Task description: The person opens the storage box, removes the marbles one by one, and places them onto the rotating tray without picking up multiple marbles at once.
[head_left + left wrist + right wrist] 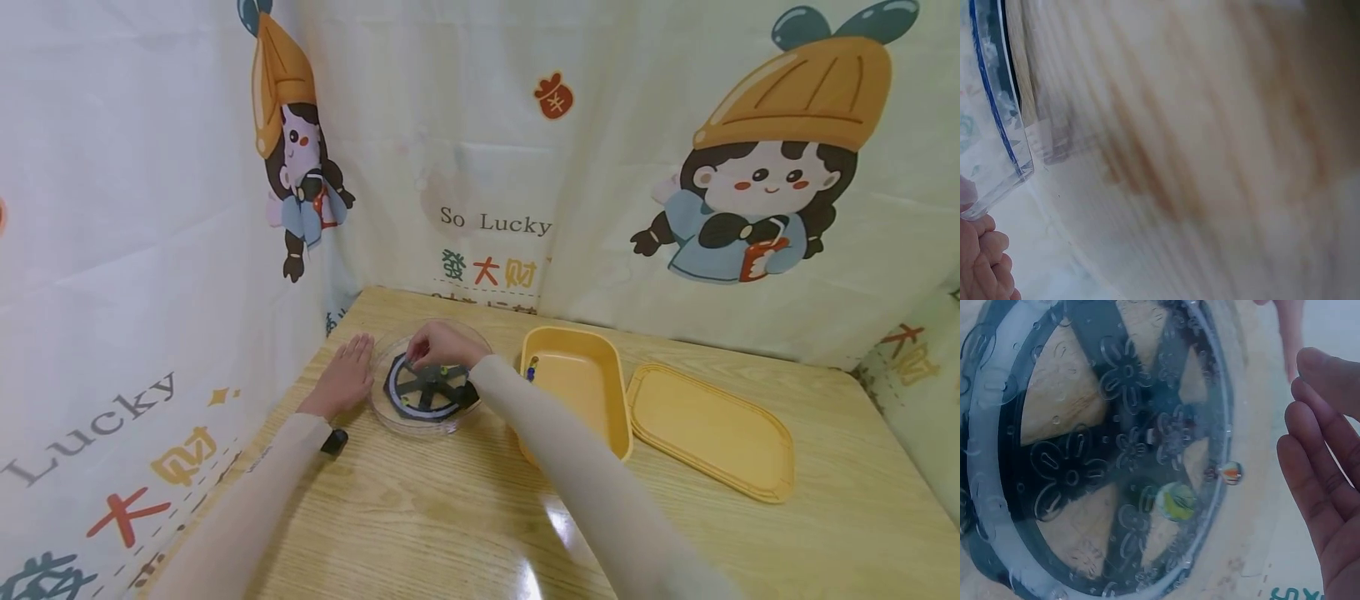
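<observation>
A round clear dish (416, 430) with moulded flower shapes stands at the table's far left. Inside or beneath its clear plastic shows a dark, spoked wheel-shaped piece (431, 385) with a pale ring. My left hand (345, 379) lies with fingers extended at the dish's left side; in the left wrist view its fingers (988, 262) are against the clear edge. My right hand (444, 343) is over the dish. In the right wrist view its fingers (1319, 450) are relaxed, with nothing visible between them. A green-yellow marble (1175, 501) and an orange-white marble (1230, 473) show near the ring.
Right of the dish is a yellow plastic bin (573, 379) with a few small marbles (532, 368) along its left side. Its flat yellow lid (712, 429) lies further right. A printed curtain (480, 150) hangs behind and to the left of the wooden table (420, 517).
</observation>
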{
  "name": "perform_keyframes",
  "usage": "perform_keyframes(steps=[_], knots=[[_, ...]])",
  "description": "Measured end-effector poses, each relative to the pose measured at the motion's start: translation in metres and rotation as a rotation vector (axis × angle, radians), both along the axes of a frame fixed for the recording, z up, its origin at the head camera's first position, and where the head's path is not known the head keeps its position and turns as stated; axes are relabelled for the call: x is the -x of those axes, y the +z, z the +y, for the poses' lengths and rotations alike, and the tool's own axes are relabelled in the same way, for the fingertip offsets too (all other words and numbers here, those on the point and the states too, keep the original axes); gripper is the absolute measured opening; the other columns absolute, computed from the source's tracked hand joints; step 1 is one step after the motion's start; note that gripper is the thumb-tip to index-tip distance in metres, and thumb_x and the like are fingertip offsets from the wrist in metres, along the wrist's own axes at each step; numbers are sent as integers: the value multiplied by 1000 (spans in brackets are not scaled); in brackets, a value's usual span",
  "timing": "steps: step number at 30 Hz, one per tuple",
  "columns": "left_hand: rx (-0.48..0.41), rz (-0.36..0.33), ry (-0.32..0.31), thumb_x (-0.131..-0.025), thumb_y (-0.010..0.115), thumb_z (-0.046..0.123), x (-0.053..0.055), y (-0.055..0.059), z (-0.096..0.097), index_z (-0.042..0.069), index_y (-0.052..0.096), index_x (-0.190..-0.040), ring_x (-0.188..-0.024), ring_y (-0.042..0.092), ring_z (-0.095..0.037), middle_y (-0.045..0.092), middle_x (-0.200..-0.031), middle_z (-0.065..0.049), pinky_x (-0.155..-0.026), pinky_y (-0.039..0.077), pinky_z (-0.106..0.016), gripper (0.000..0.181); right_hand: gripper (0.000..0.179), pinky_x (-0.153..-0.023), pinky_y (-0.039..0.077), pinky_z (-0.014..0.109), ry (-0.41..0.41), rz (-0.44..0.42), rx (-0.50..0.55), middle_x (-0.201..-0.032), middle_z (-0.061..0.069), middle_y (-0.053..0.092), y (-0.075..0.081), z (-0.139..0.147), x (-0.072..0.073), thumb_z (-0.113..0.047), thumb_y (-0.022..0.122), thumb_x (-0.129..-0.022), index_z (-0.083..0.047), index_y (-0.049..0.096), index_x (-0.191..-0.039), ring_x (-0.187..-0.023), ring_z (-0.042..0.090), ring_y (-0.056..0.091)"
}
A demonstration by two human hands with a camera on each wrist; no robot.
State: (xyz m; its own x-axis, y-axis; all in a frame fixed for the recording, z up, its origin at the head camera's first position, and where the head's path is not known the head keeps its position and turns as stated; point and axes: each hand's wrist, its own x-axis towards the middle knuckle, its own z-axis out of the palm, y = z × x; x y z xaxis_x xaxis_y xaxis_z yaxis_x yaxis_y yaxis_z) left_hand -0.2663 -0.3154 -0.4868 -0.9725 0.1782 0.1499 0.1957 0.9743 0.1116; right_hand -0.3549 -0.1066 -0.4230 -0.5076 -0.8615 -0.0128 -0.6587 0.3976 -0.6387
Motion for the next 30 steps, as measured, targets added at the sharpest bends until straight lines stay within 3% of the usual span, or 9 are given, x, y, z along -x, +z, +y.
perform_keyframes(steps=[10,30], knots=[[1,12,2,-94,37,11,-2,3,3,-15,24,-142,-141,21,-43,25,-150,-30,-116,18,-53,56,6,-65,49,15,-6,-24,-81,-85,5,69,-14,-6,5,-3,71,-80,-4,72,-86,-72,8,59],[-11,7,3,-94,37,10,-5,3,3,-15,23,-142,-141,20,-43,24,-150,-30,-116,16,-53,56,9,-65,46,14,28,85,-190,-86,5,71,-21,-8,0,-1,72,-78,-5,74,-86,-72,6,56]])
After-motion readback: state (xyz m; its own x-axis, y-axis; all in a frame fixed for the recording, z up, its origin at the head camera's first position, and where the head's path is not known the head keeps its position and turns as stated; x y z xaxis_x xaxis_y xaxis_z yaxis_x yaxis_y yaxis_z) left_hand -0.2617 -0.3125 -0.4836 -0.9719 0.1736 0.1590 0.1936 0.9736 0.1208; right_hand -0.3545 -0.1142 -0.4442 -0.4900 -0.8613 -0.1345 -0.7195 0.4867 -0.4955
